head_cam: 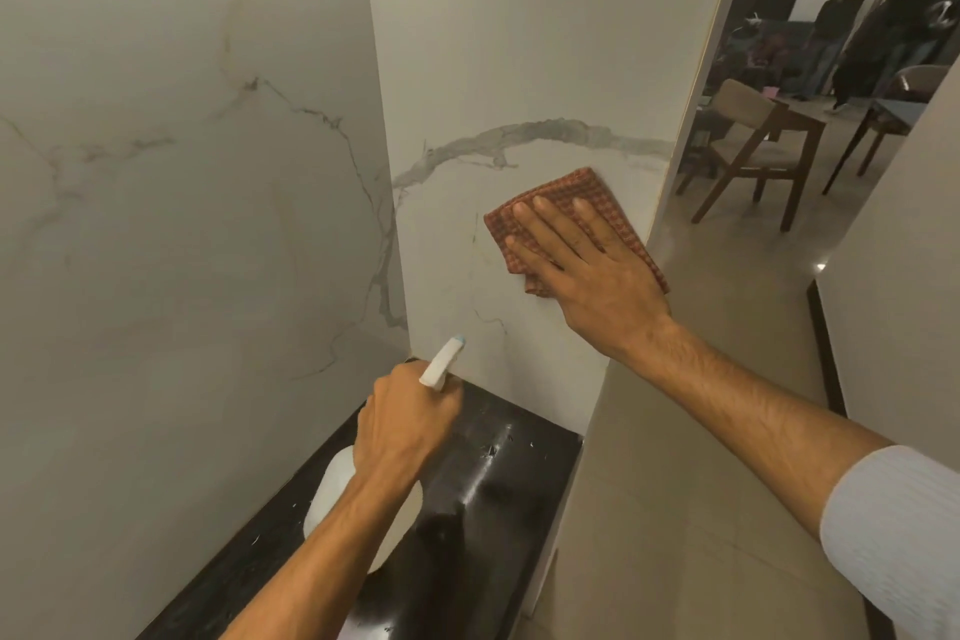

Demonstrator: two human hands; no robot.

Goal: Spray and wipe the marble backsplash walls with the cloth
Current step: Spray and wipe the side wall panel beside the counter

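The cloth [569, 190] — red-brown, checked, folded — lies flat against the wall [519, 68], pinned there by the right hand [587, 276]. That hand is spread flat, fingers straight and slightly apart, pressing the cloth to the marble; nothing curls round it. Cloth edges show above the fingertips and on both sides of the hand, and a fold sticks out at the hand's lower left. Just above the hand a grey vein arcs across the wall. Just right of it is the wall's outer edge.

Below and left of that hand, the left hand [405, 426] grips the bottle [442, 363] round its neck, fingers curled tight. The white nozzle with its blue tip sticks up past the knuckles toward the wall. The bottle's pale body shows under the wrist, above the black counter [498, 483]; whether it rests there I cannot tell. Left of this grip stands the left wall [182, 172], veined too, meeting the first at a corner.

A white sleeve [893, 535] covers the right arm near the frame's edge. Well right of the right hand, past the wall's edge — a wooden chair [753, 146], and people [831, 26] standing farther back.
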